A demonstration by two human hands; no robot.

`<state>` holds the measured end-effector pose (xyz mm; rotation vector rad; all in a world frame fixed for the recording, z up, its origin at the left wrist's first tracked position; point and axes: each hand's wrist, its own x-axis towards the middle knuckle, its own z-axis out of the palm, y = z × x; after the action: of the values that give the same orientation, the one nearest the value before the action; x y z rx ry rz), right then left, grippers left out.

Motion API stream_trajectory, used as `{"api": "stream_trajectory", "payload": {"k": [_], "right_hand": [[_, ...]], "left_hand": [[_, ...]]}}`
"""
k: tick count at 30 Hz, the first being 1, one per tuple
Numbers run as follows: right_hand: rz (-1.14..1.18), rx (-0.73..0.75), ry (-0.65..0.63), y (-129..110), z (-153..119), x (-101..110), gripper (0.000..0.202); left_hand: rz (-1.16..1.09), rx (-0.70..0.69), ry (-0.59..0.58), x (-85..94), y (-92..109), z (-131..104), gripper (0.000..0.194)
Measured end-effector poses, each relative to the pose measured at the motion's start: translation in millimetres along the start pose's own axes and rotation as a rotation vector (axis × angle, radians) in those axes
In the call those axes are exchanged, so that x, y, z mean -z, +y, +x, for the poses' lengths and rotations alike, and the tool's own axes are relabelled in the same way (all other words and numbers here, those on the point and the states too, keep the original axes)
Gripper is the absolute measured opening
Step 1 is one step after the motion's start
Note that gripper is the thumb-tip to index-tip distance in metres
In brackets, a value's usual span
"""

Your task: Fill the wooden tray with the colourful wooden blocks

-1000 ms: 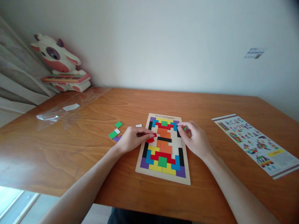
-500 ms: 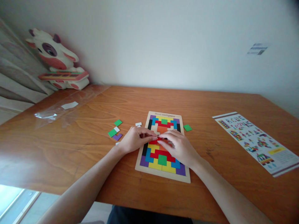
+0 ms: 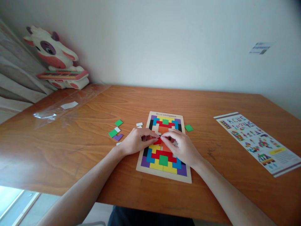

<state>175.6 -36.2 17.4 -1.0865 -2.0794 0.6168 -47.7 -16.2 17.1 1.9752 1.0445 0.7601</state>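
Observation:
A wooden puzzle board point(image 3: 162, 175) lies on the table in front of me, largely filled with flat coloured pieces. Over its middle, my left hand point(image 3: 136, 142) pinches a red puzzle piece point(image 3: 157, 142) from the left side. Opposite it, my right hand point(image 3: 182, 147) has thumb and forefinger closed at the same piece, the fingertips of both hands nearly touching. The fingers partly cover the piece and the slots beneath. Below them on the board, a green square piece point(image 3: 163, 161) sits among red, blue, yellow and purple ones.
Left of the board lie loose green pieces point(image 3: 118, 123), a purple piece point(image 3: 118, 137) and white pieces point(image 3: 139, 124). One green piece point(image 3: 188, 128) is right of it. A printed sheet point(image 3: 256, 141), a plastic bag point(image 3: 56, 114) and a cow toy point(image 3: 58, 62) are farther out.
My right fingertips have closed together and shifted slightly at the red piece, showing more orange below them. My left hand has hardly moved. The camera view has shifted slightly.

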Motion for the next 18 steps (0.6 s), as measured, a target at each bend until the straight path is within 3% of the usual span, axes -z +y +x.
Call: {"api": "stream_trajectory", "payload": {"k": [6, 11, 18], "right_hand": [[-0.027, -0.003, 0.016, 2, 1, 7, 0.014], [-0.126, 0.093, -0.149, 14, -1, 19, 0.016], [-0.194, 0.204, -0.241, 17, -2, 20, 0.026]], "left_hand": [[-0.187, 0.159, 0.065, 1.0, 1, 2, 0.028], [-0.307, 0.226, 0.117, 7.3, -3, 4, 0.039], [-0.346, 0.226, 0.107, 8.8, -3, 5, 0.034]]}}
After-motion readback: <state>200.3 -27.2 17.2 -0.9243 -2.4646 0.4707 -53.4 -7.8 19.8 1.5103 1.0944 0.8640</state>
